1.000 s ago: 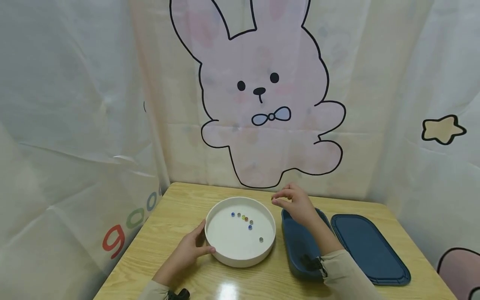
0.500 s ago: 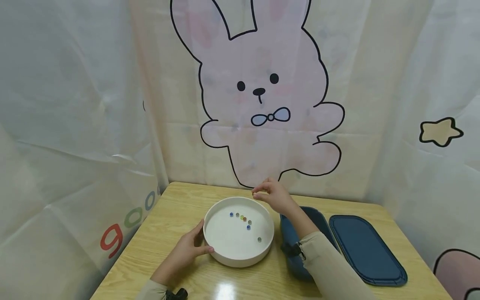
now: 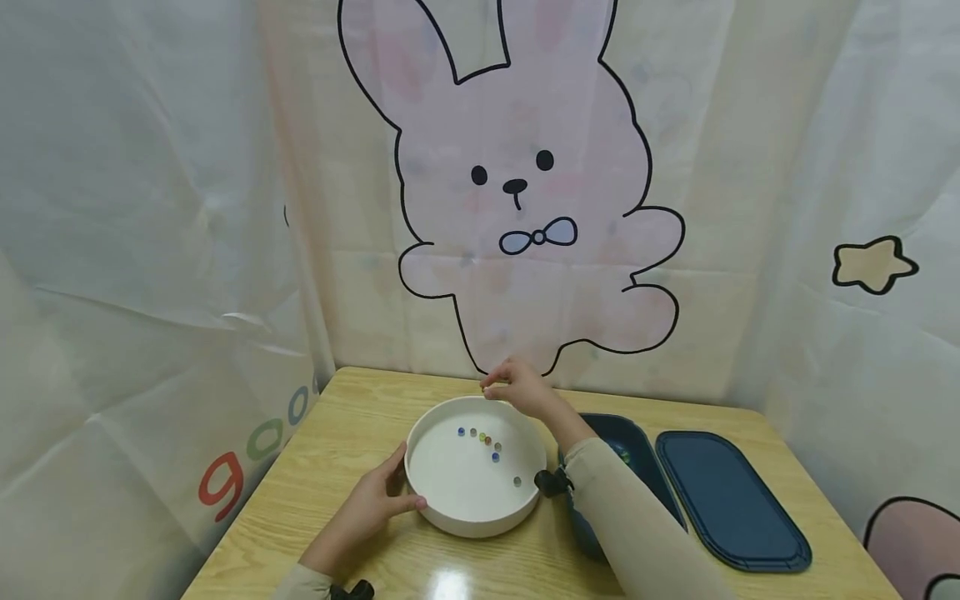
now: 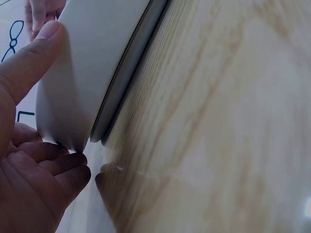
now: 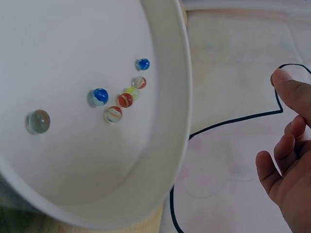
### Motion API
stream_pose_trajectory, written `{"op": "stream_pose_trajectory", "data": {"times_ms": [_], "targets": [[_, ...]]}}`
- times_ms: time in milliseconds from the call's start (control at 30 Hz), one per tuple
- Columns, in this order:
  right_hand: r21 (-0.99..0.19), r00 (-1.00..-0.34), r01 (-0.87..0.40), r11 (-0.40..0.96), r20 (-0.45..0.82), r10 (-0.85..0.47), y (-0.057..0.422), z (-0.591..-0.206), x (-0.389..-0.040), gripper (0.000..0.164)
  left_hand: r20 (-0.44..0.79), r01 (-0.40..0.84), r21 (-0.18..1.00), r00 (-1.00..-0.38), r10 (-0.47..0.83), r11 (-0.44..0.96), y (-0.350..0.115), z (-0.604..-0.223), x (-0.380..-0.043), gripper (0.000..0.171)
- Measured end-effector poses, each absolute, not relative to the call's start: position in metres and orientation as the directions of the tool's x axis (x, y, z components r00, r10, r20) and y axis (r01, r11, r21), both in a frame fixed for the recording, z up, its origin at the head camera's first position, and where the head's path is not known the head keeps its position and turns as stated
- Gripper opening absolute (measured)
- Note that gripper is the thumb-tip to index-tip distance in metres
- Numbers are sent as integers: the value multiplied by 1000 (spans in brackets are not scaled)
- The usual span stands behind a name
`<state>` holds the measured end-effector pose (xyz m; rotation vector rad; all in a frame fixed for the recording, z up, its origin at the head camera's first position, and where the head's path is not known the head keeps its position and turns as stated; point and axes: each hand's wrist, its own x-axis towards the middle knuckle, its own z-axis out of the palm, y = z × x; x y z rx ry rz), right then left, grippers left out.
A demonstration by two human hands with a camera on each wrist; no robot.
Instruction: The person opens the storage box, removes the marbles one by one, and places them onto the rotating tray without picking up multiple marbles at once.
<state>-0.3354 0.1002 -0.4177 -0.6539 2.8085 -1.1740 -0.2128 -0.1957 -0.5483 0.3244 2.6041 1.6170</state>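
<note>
A round white dish with a raised rim stands on the table. Several glass marbles lie inside it; blue, red, yellow and clear ones show in the right wrist view. My left hand holds the dish's outer left side, thumb along the wall and fingertips against it farther round. Above the dish's far rim, my right hand pinches a small marble between thumb and fingertips. Most of that marble is hidden behind the thumb in the right wrist view.
Right of the dish is a deep dark-blue container, partly covered by the right sleeve, with greenish marbles inside. Its flat blue lid lies beside it. A curtain with a printed rabbit hangs behind the table.
My right hand has moved left with the marble, from above the blue container to the dish's far rim. The left hand keeps its hold on the dish.
</note>
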Motion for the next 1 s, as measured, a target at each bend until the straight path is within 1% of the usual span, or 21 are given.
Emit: {"op": "stream_pose_trajectory", "data": {"times_ms": [167,233,467,667,833,1000], "targets": [[-688,-909,-350,636,85,-408,90,-433,-344,12,61,146,894,-977,206,424,-197,-548,-212,115],[-685,-905,-356,636,81,-418,85,-439,-346,13,62,147,894,-976,208,424,-198,-549,-211,115],[-671,-891,-377,638,73,-449,74,-452,-347,9,58,141,894,-978,202,425,-198,-551,-210,116],[-680,-884,-367,635,41,-466,70,-459,-348,12,50,137,887,-978,203,441,-197,-549,-211,117],[-693,-876,-373,617,46,-479,68,-463,-353,14,48,135,883,-979,200,449,-197,-546,-213,116],[-713,-887,-334,616,16,-462,68,-470,-356,18,54,144,884,-976,210,444,-195,-543,-213,117]]}}
